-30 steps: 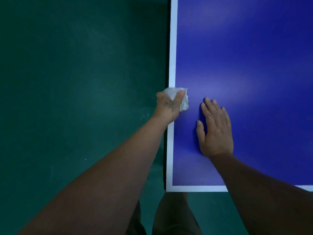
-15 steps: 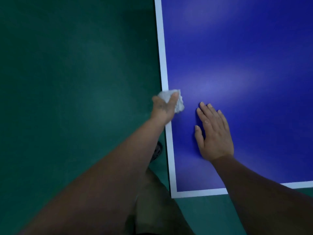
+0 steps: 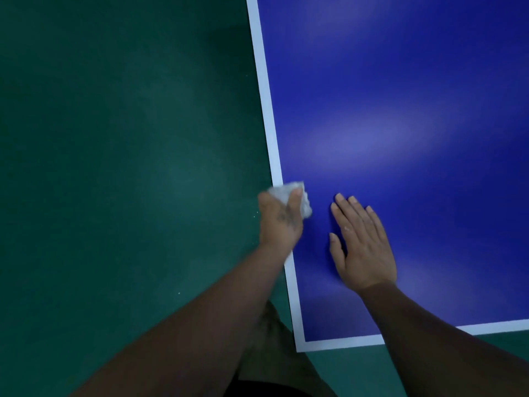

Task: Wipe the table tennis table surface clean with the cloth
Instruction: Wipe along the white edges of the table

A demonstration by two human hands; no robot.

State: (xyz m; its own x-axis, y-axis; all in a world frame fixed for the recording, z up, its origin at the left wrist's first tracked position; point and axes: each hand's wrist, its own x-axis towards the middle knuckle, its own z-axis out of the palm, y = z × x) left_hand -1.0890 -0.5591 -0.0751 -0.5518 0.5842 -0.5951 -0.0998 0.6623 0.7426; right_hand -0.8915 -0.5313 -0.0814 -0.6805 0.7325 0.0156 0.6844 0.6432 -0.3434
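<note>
The left hand (image 3: 282,222) gripped the white cloth (image 3: 289,193) at the blue worktop (image 3: 400,110) edge; the right hand (image 3: 362,247) lay flat, fingers (image 3: 347,210) straight, together.

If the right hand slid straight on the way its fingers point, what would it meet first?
Nothing, it seems: the right hand lies flat on the table, fingers pointing up its bare blue surface. The cloth in the left hand sits off to the side.

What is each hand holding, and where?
The left hand grips a crumpled white cloth around its near side. The right hand holds nothing, lying flat on the table.
</note>
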